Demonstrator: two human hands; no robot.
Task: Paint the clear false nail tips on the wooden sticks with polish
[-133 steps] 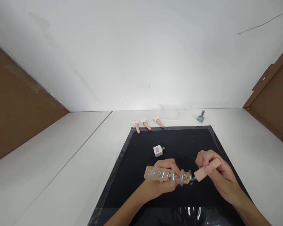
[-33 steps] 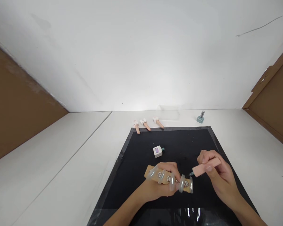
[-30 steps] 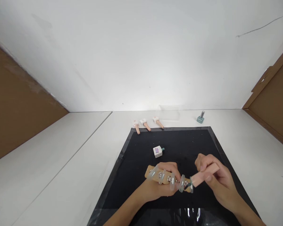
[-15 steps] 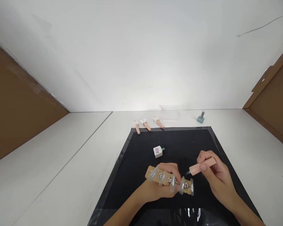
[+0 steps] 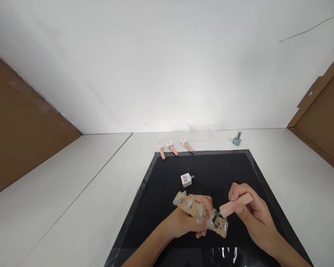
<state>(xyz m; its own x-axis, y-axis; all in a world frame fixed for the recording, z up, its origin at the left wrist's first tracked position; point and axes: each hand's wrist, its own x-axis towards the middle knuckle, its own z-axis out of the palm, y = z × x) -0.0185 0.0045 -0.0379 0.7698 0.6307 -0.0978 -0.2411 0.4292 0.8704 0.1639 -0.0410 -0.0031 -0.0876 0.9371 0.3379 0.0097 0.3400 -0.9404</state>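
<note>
My left hand (image 5: 189,221) is closed around a tan nail display stand (image 5: 194,208) carrying a row of several clear false nails (image 5: 200,213). In my right hand (image 5: 254,213) a pink-capped nail polish brush (image 5: 236,205) is pinched between thumb and fingers. Its bristle end points left and meets one of the false nails near the stand's right end; whether it presses on the nail I cannot tell. Beyond my left hand, a white square polish bottle (image 5: 186,180) with a flower mark lies on its side on the black mat (image 5: 211,167), its greenish neck uncapped.
Three white bottles with pink caps (image 5: 172,148) lie along the mat's far left edge. A teal polish bottle (image 5: 236,139) with a silver cap stands at the back right, and a clear tray (image 5: 200,136) at the back middle. Brown cardboard panels (image 5: 25,126) flank the white table.
My right hand has moved slightly left and down, bringing the brush to a false nail. My left hand has tilted the stand, its right end lower and the nails turned.
</note>
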